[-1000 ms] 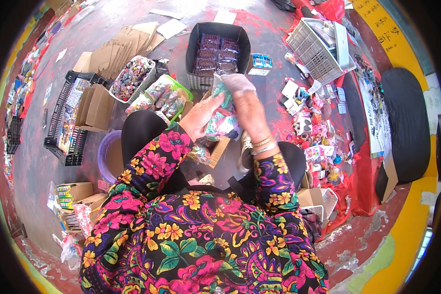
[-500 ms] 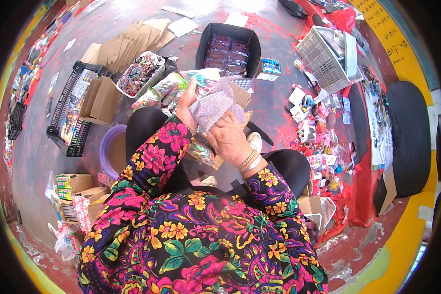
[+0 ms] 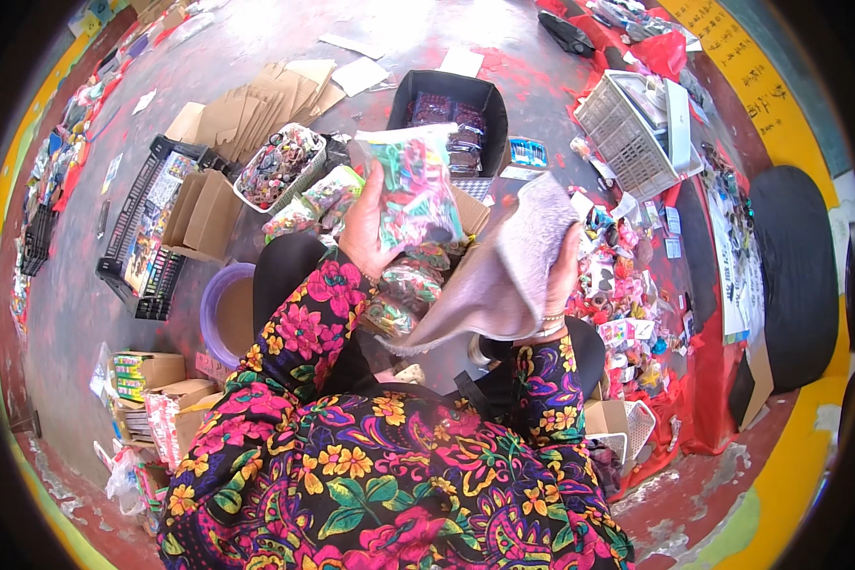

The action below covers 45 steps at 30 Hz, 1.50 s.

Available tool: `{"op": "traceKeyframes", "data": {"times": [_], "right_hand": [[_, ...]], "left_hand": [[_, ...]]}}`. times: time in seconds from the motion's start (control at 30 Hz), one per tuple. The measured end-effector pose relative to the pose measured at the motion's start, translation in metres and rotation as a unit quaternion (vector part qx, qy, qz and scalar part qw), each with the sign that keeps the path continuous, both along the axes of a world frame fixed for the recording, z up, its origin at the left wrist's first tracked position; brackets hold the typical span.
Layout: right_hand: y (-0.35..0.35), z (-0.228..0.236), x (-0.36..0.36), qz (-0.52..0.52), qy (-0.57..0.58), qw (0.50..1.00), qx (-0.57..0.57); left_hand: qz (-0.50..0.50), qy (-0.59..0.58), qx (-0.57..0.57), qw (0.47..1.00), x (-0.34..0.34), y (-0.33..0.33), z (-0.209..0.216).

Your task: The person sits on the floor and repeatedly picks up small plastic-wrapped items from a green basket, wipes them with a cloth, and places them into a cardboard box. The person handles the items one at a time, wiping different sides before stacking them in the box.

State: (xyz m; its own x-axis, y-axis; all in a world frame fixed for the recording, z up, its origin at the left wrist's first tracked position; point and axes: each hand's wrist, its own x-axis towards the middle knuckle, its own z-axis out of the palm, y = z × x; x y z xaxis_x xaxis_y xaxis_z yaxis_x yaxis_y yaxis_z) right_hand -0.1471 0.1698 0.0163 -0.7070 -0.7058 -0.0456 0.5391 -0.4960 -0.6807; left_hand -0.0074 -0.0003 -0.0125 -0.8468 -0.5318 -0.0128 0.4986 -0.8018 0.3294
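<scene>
My left hand (image 3: 363, 228) grips a clear plastic bag (image 3: 416, 185) by its left side. Small pink, green and white items show through the bag. To its right, my right hand (image 3: 562, 271) holds a greyish-purple cloth (image 3: 503, 256) that hangs spread out, its lower corner reaching left across my lap. More filled clear bags (image 3: 413, 280) lie below the raised bag, between my knees, partly behind the cloth. Other filled bags (image 3: 328, 195) lie just left of my left hand.
Ahead stands a black bin (image 3: 496, 100) with dark packets. On the left are a white basket (image 3: 299, 180) of small goods, a black crate (image 3: 152, 304), an open carton (image 3: 204, 214) and a purple basin (image 3: 209, 318). At right, a grey crate (image 3: 617, 133) stands beyond scattered trinkets (image 3: 627, 256).
The cloth was bunched over the bag between both hands. Now my right hand has drawn it away to the right, opened out, and the bag in my left hand is uncovered.
</scene>
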Motion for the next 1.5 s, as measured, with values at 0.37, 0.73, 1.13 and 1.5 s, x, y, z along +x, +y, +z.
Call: {"op": "traceKeyframes", "data": {"times": [0.37,0.73,1.13,1.5], "right_hand": [[-0.027,-0.021,0.03,0.056,0.27,0.945,0.179],[-0.033,-0.031,0.025,0.076,0.433,0.85,0.291],[-0.017,-0.008,0.029,0.177,0.599,0.774,0.1],[0.004,0.008,-0.012,-0.025,0.133,0.989,0.063]], "left_hand": [[0.067,-0.1,-0.092,0.988,-0.029,0.036,-0.033],[0.083,-0.209,-0.28,0.933,-0.03,0.057,-0.026],[0.068,-0.113,-0.05,0.99,-0.015,0.029,-0.014],[-0.217,0.036,0.108,0.969,-0.018,0.015,-0.034]]}}
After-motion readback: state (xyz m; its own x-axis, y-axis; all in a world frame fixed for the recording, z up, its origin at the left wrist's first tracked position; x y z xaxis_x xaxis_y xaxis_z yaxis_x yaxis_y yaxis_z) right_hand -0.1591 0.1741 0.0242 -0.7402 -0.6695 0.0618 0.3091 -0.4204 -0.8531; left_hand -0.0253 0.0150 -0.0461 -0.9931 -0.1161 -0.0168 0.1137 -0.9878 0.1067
